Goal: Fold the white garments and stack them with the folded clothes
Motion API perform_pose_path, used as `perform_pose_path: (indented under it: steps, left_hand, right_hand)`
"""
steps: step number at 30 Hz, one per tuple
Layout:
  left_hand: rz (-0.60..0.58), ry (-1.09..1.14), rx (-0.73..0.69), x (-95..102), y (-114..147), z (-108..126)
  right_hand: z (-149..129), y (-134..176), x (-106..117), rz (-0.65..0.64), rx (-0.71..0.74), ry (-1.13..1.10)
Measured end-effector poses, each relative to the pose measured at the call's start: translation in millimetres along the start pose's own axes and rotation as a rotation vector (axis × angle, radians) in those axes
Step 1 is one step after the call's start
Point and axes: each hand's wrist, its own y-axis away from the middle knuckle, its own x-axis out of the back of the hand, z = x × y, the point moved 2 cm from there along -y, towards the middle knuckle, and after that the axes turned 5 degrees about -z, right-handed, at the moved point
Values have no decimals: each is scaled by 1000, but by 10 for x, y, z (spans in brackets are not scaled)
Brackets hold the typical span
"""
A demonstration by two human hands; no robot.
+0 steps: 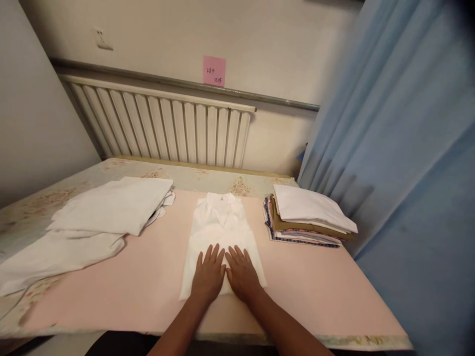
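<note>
A white collared shirt (218,227) lies folded into a long panel on the pink cloth (297,287), its collar toward the wall. My left hand (209,273) rests flat on the lower part of the shirt, fingers spread. Beside it, thumbs nearly touching, my right hand (242,274) is pressed flat on the same shirt with its fingers apart. Neither hand grips anything. The shirt's lower edge shows partly behind my wrists.
On the left lie loose white garments (111,205), overlapping each other. To the right sits a stack of folded clothes (311,212) beside a blue curtain (401,148). A radiator (166,123) stands behind the table, below a pink note (214,70) on the wall.
</note>
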Motion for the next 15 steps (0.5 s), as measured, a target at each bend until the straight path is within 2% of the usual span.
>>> perform_pose_path:
  steps: [15]
  left_hand:
    - [-75, -1, 141, 103, 192, -344]
  right_hand:
    - [171, 265, 133, -6, -101, 24]
